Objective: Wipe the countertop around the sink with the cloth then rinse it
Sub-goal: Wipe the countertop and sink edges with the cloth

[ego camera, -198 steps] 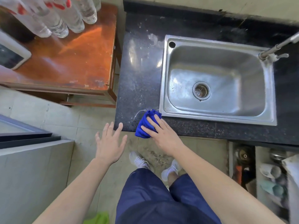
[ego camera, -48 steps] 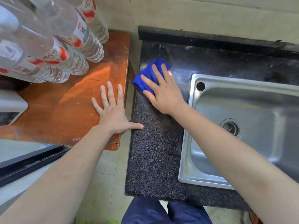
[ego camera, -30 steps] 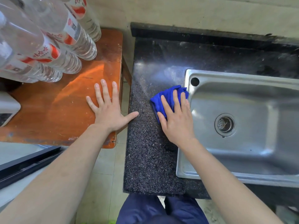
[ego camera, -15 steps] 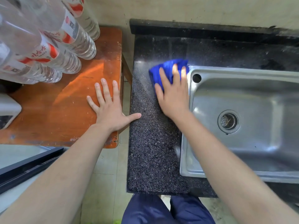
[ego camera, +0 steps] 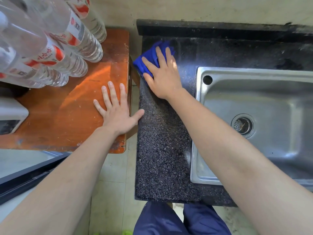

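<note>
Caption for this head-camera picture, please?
Right hand presses a blue cloth onto the countertop beside the sink; left hand rests on a wooden table.

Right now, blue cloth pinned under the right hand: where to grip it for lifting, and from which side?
Grip the blue cloth at its bunched middle, from above. It lies crumpled on the countertop near the far left corner, with the right hand pressing flat on it, so curling the fingers down should gather the folds in one go.

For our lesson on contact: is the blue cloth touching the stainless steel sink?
Apart. The head view shows bare black speckled countertop between the blue cloth and the stainless steel sink rim.
</note>
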A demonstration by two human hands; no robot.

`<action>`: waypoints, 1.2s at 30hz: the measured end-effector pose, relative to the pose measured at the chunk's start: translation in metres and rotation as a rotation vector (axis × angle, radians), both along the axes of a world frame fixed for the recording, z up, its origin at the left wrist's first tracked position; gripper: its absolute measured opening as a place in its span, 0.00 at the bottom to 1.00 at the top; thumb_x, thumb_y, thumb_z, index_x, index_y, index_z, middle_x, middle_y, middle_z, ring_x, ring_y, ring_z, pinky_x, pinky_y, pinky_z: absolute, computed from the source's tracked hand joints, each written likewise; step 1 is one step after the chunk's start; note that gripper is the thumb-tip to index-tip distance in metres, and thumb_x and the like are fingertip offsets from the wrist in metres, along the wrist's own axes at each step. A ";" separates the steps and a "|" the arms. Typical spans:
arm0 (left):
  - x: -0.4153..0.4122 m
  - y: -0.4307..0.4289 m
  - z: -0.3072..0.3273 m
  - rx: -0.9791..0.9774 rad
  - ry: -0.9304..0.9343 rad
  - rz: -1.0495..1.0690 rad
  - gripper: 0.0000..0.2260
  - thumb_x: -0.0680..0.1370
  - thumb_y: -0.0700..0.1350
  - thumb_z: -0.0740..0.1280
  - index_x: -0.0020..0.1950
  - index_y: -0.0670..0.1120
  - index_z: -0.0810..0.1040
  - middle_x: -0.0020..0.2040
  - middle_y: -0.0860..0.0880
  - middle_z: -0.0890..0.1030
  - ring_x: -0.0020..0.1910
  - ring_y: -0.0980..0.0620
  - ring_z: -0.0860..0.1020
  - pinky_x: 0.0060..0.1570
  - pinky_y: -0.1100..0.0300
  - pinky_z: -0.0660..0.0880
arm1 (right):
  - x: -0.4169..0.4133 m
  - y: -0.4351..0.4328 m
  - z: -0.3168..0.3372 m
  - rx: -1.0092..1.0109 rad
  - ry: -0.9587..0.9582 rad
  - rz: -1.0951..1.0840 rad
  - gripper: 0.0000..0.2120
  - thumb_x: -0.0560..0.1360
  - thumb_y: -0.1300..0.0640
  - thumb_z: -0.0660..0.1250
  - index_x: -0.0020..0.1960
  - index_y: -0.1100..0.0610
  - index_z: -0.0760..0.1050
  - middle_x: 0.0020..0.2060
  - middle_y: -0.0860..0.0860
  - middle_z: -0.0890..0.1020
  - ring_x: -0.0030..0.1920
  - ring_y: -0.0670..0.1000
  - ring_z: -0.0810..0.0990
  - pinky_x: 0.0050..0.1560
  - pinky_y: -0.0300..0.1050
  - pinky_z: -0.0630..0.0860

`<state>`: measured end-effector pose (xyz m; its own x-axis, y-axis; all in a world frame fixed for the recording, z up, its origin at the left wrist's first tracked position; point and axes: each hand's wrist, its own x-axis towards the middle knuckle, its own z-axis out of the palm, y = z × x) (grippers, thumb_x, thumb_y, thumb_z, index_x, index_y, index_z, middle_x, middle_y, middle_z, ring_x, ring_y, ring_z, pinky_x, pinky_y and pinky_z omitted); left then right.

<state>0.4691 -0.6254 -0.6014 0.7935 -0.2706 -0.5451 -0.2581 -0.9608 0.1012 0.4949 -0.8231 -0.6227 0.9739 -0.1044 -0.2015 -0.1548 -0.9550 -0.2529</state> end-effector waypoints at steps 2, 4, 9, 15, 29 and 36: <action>0.000 0.000 -0.003 -0.026 -0.020 0.012 0.40 0.80 0.67 0.53 0.79 0.51 0.32 0.78 0.44 0.28 0.77 0.41 0.28 0.71 0.29 0.35 | -0.015 0.001 -0.003 0.000 -0.038 0.003 0.26 0.83 0.42 0.53 0.80 0.46 0.59 0.81 0.59 0.53 0.80 0.66 0.48 0.78 0.60 0.49; 0.000 0.000 -0.005 -0.036 -0.038 0.019 0.36 0.82 0.62 0.52 0.80 0.51 0.34 0.78 0.44 0.28 0.77 0.42 0.29 0.71 0.30 0.35 | -0.058 0.006 -0.007 0.054 -0.136 0.003 0.24 0.82 0.44 0.57 0.77 0.48 0.67 0.79 0.60 0.59 0.79 0.67 0.53 0.77 0.62 0.54; -0.001 0.000 -0.004 -0.044 -0.037 0.023 0.34 0.83 0.60 0.50 0.80 0.50 0.34 0.79 0.44 0.29 0.77 0.42 0.29 0.70 0.31 0.34 | -0.188 0.026 -0.005 0.122 -0.124 0.004 0.23 0.82 0.45 0.61 0.76 0.48 0.69 0.79 0.59 0.60 0.80 0.65 0.52 0.77 0.64 0.55; -0.001 -0.001 -0.004 -0.037 -0.051 0.026 0.33 0.83 0.61 0.49 0.81 0.50 0.36 0.79 0.44 0.30 0.77 0.41 0.30 0.71 0.30 0.35 | -0.124 0.009 -0.011 0.059 -0.145 0.049 0.25 0.81 0.41 0.59 0.77 0.47 0.67 0.79 0.60 0.61 0.79 0.66 0.54 0.77 0.64 0.55; 0.002 -0.003 -0.009 -0.046 -0.073 0.074 0.33 0.81 0.66 0.45 0.81 0.52 0.38 0.80 0.46 0.32 0.78 0.44 0.32 0.72 0.33 0.34 | -0.225 0.107 -0.015 0.071 -0.129 -0.120 0.26 0.81 0.43 0.59 0.78 0.47 0.65 0.80 0.61 0.58 0.79 0.68 0.51 0.78 0.62 0.50; -0.057 0.014 -0.001 -0.069 -0.186 -0.134 0.35 0.82 0.65 0.46 0.82 0.46 0.46 0.81 0.42 0.39 0.80 0.43 0.37 0.73 0.33 0.36 | -0.354 0.161 -0.016 0.075 -0.041 -0.083 0.25 0.80 0.42 0.63 0.75 0.47 0.70 0.77 0.61 0.64 0.77 0.67 0.60 0.73 0.64 0.64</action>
